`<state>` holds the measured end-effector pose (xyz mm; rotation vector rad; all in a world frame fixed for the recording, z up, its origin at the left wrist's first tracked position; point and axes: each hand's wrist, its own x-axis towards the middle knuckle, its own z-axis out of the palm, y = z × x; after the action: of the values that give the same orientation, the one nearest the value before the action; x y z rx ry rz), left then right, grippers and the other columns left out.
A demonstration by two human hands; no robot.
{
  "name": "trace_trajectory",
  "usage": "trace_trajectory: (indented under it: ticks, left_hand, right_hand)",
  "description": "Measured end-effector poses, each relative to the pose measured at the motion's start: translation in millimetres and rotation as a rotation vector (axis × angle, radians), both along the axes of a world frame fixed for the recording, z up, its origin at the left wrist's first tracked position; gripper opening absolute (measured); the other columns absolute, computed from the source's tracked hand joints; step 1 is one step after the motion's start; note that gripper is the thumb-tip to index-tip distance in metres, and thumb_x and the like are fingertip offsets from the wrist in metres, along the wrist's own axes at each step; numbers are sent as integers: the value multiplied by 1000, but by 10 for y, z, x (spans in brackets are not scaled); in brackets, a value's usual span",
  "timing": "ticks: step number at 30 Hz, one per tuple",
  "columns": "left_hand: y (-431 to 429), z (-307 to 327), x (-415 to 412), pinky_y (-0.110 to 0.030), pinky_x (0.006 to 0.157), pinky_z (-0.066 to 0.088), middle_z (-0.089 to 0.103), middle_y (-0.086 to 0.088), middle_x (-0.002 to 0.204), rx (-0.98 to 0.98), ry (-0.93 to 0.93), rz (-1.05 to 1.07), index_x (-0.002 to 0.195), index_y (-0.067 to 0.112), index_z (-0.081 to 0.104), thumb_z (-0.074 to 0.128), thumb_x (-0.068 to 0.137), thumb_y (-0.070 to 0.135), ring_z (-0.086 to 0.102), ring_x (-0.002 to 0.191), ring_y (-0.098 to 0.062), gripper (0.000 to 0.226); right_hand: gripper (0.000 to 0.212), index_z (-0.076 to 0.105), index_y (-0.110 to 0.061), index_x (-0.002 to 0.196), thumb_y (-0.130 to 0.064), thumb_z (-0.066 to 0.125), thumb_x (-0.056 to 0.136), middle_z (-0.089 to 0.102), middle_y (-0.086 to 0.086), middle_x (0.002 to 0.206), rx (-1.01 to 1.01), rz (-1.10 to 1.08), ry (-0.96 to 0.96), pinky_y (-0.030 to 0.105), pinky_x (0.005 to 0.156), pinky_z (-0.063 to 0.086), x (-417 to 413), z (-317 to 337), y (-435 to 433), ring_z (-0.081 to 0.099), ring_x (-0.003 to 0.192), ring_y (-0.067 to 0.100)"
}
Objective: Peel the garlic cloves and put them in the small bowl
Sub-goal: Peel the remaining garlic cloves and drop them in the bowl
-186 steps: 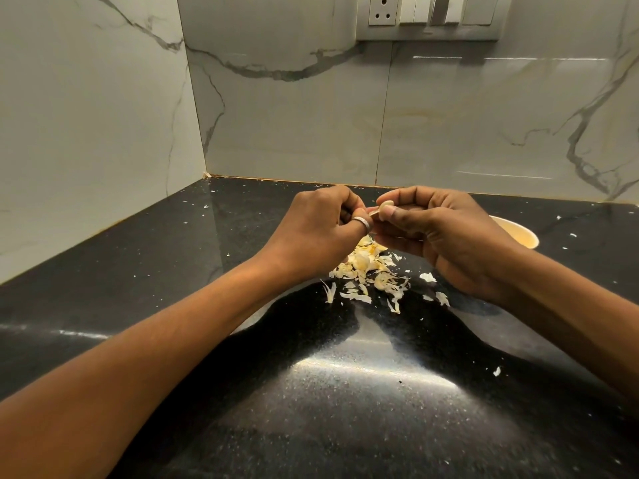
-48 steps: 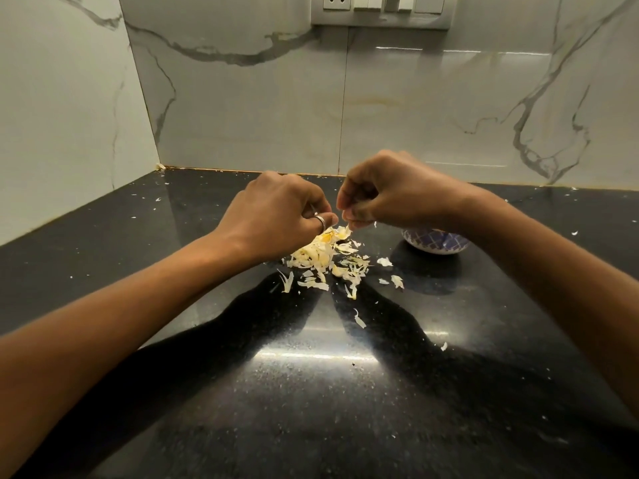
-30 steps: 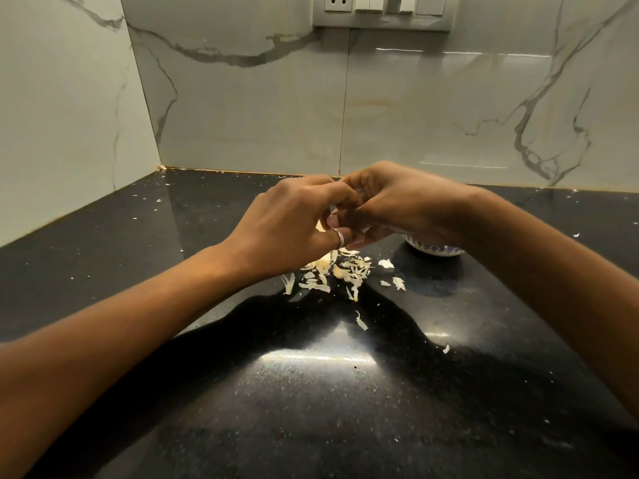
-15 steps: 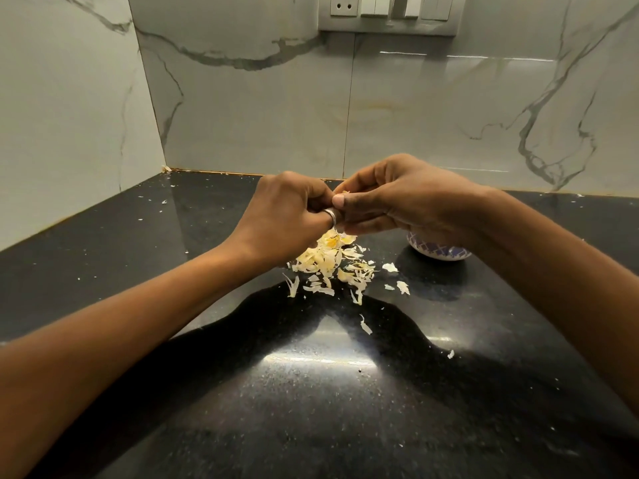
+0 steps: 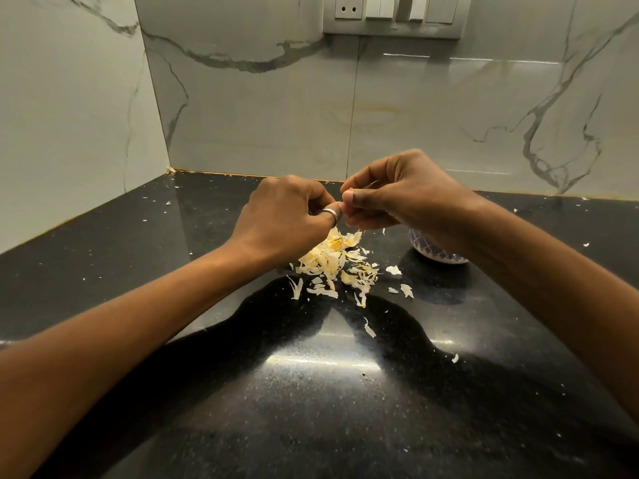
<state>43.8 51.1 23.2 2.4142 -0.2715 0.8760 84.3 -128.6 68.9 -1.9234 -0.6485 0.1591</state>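
Observation:
Both hands are raised together above a pile of garlic peel (image 5: 332, 262) on the black counter. My left hand (image 5: 287, 219), with a ring on one finger, is curled and meets my right hand (image 5: 390, 198) at the fingertips. Between them I pinch a garlic clove (image 5: 346, 199), of which only a pale sliver shows at the right thumb tip. A thin shred of skin sticks up by the right fingers. The small bowl (image 5: 436, 251), white with a blue pattern, stands behind my right wrist, which hides most of it.
Loose flakes of peel (image 5: 369, 329) lie scattered over the black counter (image 5: 311, 392). Marble walls close the corner on the left and behind. A socket and switch plate (image 5: 394, 13) sits high on the back wall.
The hands have stayed pressed together over the peel pile, working the clove. In the last half second the right hand lifted slightly and its fingers pulled a little away from the left.

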Motion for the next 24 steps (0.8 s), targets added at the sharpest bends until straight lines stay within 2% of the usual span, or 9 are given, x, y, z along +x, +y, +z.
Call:
trace_trajectory:
  ticks: [2, 4, 7, 10, 13, 17, 24]
  left_hand:
    - [-18, 25, -10, -25, 66, 58, 65, 19, 71, -63, -3, -40, 94, 22, 77, 72, 92, 32, 64, 65, 2, 12]
    - [-30, 42, -15, -18, 61, 58, 65, 18, 72, -98, 11, -74, 99, 18, 77, 72, 92, 26, 64, 59, 5, 12]
    - [-28, 39, -15, -24, 54, 59, 71, 4, 74, -184, 68, -101, 101, 12, 76, 71, 93, 19, 69, 58, -4, 11]
    - [-20, 33, -10, -27, 56, 60, 74, -4, 84, -287, 142, -131, 102, 11, 75, 69, 94, 14, 73, 70, -9, 11]
    - [-37, 36, -31, -26, 56, 59, 74, -5, 88, -331, 171, -163, 100, 15, 73, 63, 97, 12, 73, 73, -10, 11]
    - [-41, 54, -43, -30, 59, 61, 73, -4, 88, -390, 180, -170, 99, 13, 74, 65, 97, 20, 72, 77, -12, 12]
    - [-60, 84, -70, -29, 58, 60, 72, -8, 93, -501, 222, -184, 94, 16, 71, 66, 95, 16, 73, 83, -18, 4]
  right_hand:
    - [12, 72, -1, 103, -4, 65, 93, 76, 13, 90, -28, 6, -22, 27, 69, 62, 13, -22, 9, 75, 79, 19]
    - [14, 73, -1, 104, -5, 66, 93, 76, 14, 92, -61, 6, -46, 30, 75, 63, 27, -51, 27, 76, 85, 22]
    - [14, 73, -1, 105, -6, 66, 93, 76, 15, 95, -47, 1, -49, 32, 77, 63, 38, -76, 43, 75, 90, 25]
    - [14, 73, -3, 105, -4, 65, 93, 76, 14, 96, -24, 4, -46, 27, 74, 62, 42, -78, 37, 75, 90, 24]
    - [15, 74, -4, 105, -4, 67, 92, 77, 12, 95, -52, 4, -89, 29, 76, 62, 55, -75, 36, 76, 89, 22]
    - [13, 74, -10, 104, -8, 69, 91, 77, 10, 93, -103, 10, -175, 32, 76, 63, 54, -81, 38, 76, 87, 21]
    - [18, 75, -15, 109, -9, 69, 93, 77, 4, 89, -247, -32, -461, 37, 77, 64, 53, -114, 63, 75, 77, 14]
